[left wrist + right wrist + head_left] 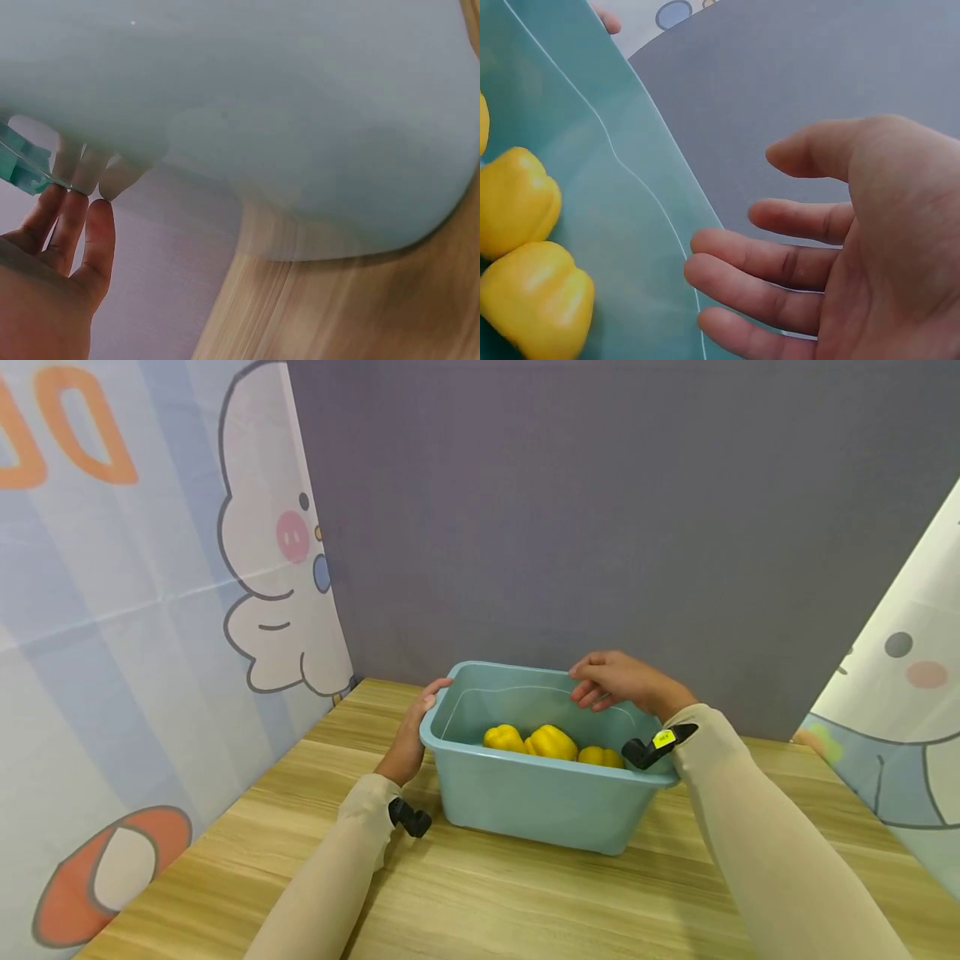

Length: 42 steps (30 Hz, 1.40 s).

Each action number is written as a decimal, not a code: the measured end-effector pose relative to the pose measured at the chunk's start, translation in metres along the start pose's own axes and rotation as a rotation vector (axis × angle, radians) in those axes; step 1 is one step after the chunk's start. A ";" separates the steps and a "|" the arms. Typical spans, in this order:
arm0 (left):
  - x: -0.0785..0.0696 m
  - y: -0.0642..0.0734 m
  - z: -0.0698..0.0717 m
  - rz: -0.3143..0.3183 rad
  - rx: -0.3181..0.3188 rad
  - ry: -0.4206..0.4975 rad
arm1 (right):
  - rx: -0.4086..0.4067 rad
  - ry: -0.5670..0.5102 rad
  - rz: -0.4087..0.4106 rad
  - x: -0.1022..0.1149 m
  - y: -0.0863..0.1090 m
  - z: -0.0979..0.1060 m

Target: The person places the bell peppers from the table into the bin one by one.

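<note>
A light blue plastic bin (540,797) stands on the wooden table. Inside lie several yellow bell peppers (551,742), seen larger at the left of the right wrist view. At the bin's left end is my left hand (411,737), outside the wall beside the rim. Its fingertips (99,221) touch the glossy outer side, with the fingers mostly straight and the thumb out of sight in the left wrist view. Above the bin's far right part hovers my right hand (621,681), holding nothing. Its fingers (761,289) are loosely bent and spread from the thumb.
Behind the bin rises a grey wall panel (555,518). Cartoon-printed cloths hang at the left (172,610) and right (900,710). The wooden table (480,902) extends in front of the bin and to both its sides.
</note>
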<state>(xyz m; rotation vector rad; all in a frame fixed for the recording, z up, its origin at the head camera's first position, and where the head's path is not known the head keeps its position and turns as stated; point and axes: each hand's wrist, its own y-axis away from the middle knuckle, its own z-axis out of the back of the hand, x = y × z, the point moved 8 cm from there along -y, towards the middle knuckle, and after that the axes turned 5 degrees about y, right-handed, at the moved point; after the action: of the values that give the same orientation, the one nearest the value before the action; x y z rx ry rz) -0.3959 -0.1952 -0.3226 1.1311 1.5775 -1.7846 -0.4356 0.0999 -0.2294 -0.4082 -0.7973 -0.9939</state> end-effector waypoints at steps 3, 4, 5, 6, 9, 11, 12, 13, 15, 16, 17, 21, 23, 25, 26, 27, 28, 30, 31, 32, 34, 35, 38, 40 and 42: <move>0.001 0.001 0.000 0.002 -0.010 0.004 | -0.003 0.018 0.013 0.001 0.001 0.000; 0.001 0.002 -0.001 0.006 -0.008 0.001 | -0.006 0.022 0.015 0.001 0.002 0.000; 0.000 0.003 -0.001 0.009 -0.006 0.003 | -0.009 0.023 0.018 0.001 0.003 0.000; 0.000 0.003 -0.002 0.012 -0.003 0.002 | -0.013 0.027 0.020 0.001 0.004 0.001; -0.002 0.004 -0.003 0.017 0.005 0.004 | -0.021 0.034 0.029 0.000 0.007 0.004; -0.003 0.003 -0.003 0.015 0.009 0.010 | -0.028 0.034 0.026 -0.001 0.008 0.007; -0.004 0.003 -0.003 0.013 0.011 0.011 | -0.033 0.037 0.025 -0.002 0.009 0.008; -0.004 0.003 -0.003 0.011 0.014 0.013 | -0.036 0.039 0.026 -0.003 0.011 0.010; -0.004 0.002 -0.005 0.009 0.020 0.013 | -0.047 0.038 0.024 -0.006 0.016 0.014; -0.004 0.001 -0.005 0.009 0.024 0.015 | -0.054 0.032 0.022 -0.007 0.018 0.017; -0.004 0.001 -0.005 0.010 0.028 0.016 | -0.062 0.030 0.023 -0.008 0.020 0.019; -0.002 0.002 -0.004 0.014 0.023 0.021 | -0.089 0.009 0.040 -0.012 0.031 0.028; -0.002 0.001 -0.003 0.019 0.024 0.018 | -0.103 0.002 0.047 -0.015 0.036 0.032; -0.002 0.002 -0.001 0.029 0.026 -0.001 | -0.122 -0.012 0.052 -0.017 0.041 0.037; -0.003 0.002 0.000 0.034 0.027 -0.013 | -0.133 -0.018 0.052 -0.019 0.044 0.039; -0.004 0.002 0.001 0.038 0.026 -0.028 | -0.144 -0.027 0.050 -0.021 0.047 0.041; -0.005 0.002 0.002 0.042 0.025 -0.040 | -0.159 -0.037 0.050 -0.024 0.049 0.043; -0.005 0.003 0.004 0.051 0.018 -0.063 | -0.184 -0.058 0.056 -0.028 0.054 0.046; -0.005 0.004 0.006 0.053 0.013 -0.069 | -0.194 -0.066 0.060 -0.030 0.056 0.047; -0.005 0.005 0.006 0.053 0.011 -0.072 | -0.204 -0.073 0.064 -0.031 0.059 0.049; -0.005 0.006 0.007 0.051 0.012 -0.074 | -0.227 -0.078 0.075 -0.034 0.063 0.051; -0.004 0.006 0.007 0.048 0.008 -0.076 | -0.239 -0.076 0.081 -0.035 0.066 0.053; -0.004 0.005 0.007 0.032 -0.004 -0.087 | -0.270 -0.071 0.096 -0.042 0.074 0.056; -0.003 0.004 0.007 0.023 -0.018 -0.100 | -0.290 -0.072 0.104 -0.048 0.079 0.057; -0.002 0.003 0.006 0.016 -0.026 -0.106 | -0.310 -0.082 0.109 -0.056 0.085 0.058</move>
<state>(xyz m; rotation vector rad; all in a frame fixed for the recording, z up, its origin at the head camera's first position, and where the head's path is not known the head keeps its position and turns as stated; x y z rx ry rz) -0.3942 -0.2018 -0.3223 1.0165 1.5212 -1.7781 -0.4031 0.2121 -0.2305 -0.7561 -0.6876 -1.0060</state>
